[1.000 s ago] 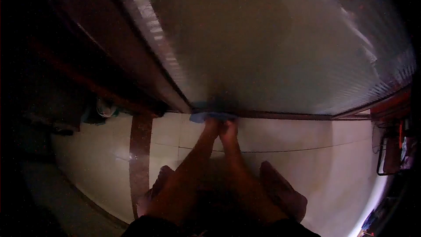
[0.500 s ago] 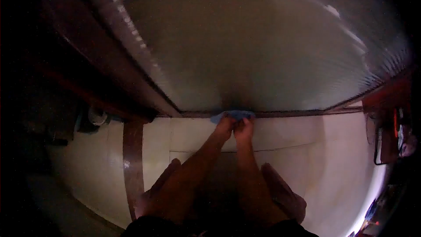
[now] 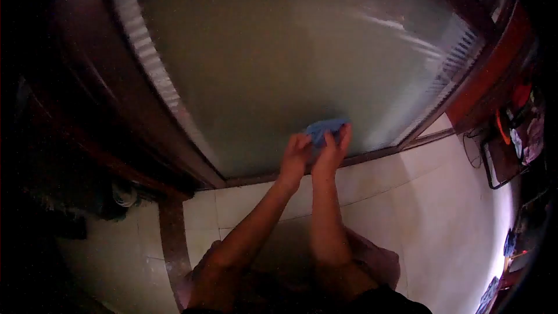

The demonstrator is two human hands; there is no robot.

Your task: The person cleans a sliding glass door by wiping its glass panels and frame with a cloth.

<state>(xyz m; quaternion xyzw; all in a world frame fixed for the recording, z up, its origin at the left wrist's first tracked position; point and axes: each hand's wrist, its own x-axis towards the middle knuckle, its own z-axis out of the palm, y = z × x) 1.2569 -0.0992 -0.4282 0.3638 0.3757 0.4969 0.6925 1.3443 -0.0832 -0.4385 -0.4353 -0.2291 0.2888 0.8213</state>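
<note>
A crumpled blue cloth [image 3: 324,127] is held between my two hands, in front of the lower part of a frosted glass door panel [image 3: 261,75]. My left hand [image 3: 297,152] pinches the cloth's left edge with bent fingers. On the other side, my right hand [image 3: 332,150] grips the cloth, thumb in front and fingers toward its right end. Whether the cloth touches the glass I cannot tell. Both forearms reach forward from the bottom of the view.
A dark frame [image 3: 186,145] borders the glass, with its bottom rail [image 3: 372,156] just above the pale tiled floor [image 3: 378,209]. A dark strip [image 3: 171,238] crosses the floor at left. Clothes [image 3: 532,131] and a black metal frame [image 3: 494,186] stand at right.
My hands have lifted the cloth from the bottom rail onto the level of the lower glass. The camera view has tilted and shifted, showing more of the door's right side.
</note>
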